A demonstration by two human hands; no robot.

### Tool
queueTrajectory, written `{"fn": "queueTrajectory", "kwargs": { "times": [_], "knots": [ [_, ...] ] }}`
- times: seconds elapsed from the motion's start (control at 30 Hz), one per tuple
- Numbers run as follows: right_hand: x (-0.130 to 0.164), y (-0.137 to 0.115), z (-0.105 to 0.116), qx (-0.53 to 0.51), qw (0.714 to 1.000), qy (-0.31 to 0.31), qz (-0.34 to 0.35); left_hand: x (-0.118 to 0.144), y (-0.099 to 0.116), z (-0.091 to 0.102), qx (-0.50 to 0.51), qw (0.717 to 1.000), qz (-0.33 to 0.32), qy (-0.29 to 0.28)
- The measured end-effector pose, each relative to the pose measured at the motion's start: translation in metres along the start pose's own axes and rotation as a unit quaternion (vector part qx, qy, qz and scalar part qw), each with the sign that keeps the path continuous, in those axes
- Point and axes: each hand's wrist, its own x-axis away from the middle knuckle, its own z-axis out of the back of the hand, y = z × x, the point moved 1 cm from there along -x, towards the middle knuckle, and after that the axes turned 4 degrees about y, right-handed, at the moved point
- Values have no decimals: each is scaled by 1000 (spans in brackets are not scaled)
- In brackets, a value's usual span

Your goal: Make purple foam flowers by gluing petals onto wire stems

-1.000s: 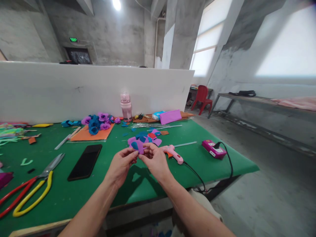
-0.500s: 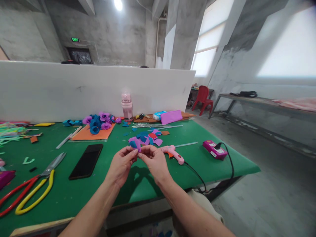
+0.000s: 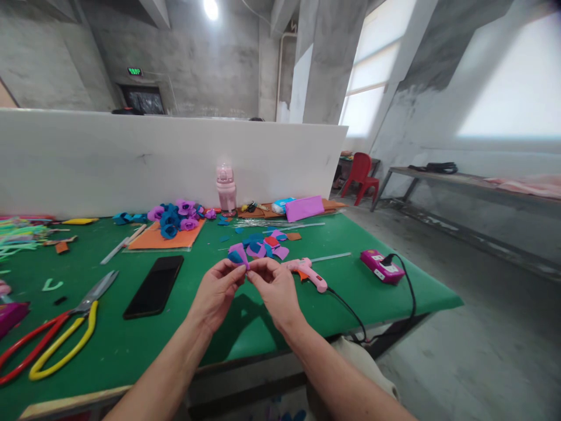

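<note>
Between the fingertips of my left hand (image 3: 222,288) and my right hand (image 3: 275,290) is a small purple and blue paper flower (image 3: 239,256). Both hands are closed in a pinch on it, above the front of the green table; the fingers hide its lower part. Just beyond lie loose purple, blue and red paper petals (image 3: 279,252). A pink glue gun (image 3: 312,276) with a glue stick in its back rests right of my right hand. Finished-looking purple and blue paper flowers (image 3: 169,222) are heaped on orange sheets (image 3: 146,238) farther back.
To the left lie a black phone (image 3: 154,287) and open red-and-yellow-handled scissors (image 3: 79,318). A purple power strip (image 3: 381,266) with a plugged-in cord sits on the right. At the back, a pink bottle (image 3: 226,190) stands against a white partition (image 3: 175,158).
Both hands stay pinched on the paper flower. The right fingertips have shifted very slightly right, and the flower's petals have tilted a little.
</note>
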Motion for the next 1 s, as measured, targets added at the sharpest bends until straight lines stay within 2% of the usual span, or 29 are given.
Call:
{"fn": "queueTrajectory", "kwargs": {
  "times": [0.13,0.27,0.37,0.7,1.0],
  "knots": [
    [0,-1,-2,-28,1000,-2,-9,0,0,-1,16,1000,10,-9],
    [0,-1,-4,-89,994,2,-63,1,1,-2,22,999,17,-21],
    [-1,-1,-4,-93,992,13,-88,2,1,-4,20,1000,11,-22],
    [-1,-2,-3,-51,998,-1,-28,1,0,-5,27,1000,12,-2],
    [-3,1,-2,-55,998,7,-39,2,1,-1,16,998,18,-53]
  ]
}}
